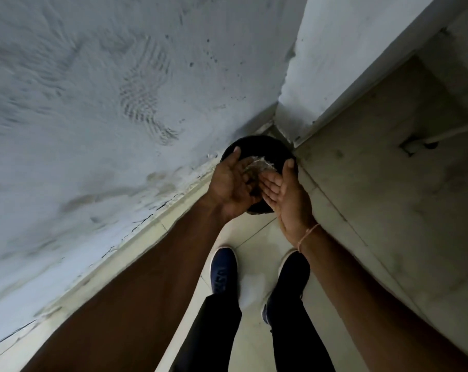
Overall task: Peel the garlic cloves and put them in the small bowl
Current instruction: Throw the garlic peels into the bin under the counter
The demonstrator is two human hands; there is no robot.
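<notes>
both palms, left hand point(231, 183) and right hand point(283, 191), spread flat over black bin point(267, 149); pale peelings point(261, 163) dropped; likely cleanup stage, bowl unseen.

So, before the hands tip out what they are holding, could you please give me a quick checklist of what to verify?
1. Left hand and right hand are over the black bin: ok.
2. Palms up and cupped side by side: ok.
3. Pale papery scraps lie beyond the fingertips; in the bin or still on the hands: cannot tell.
4. Shoes stand back from the bin: ok.
5. Small bowl and peeled cloves in view: not ok, neither shows.
</notes>
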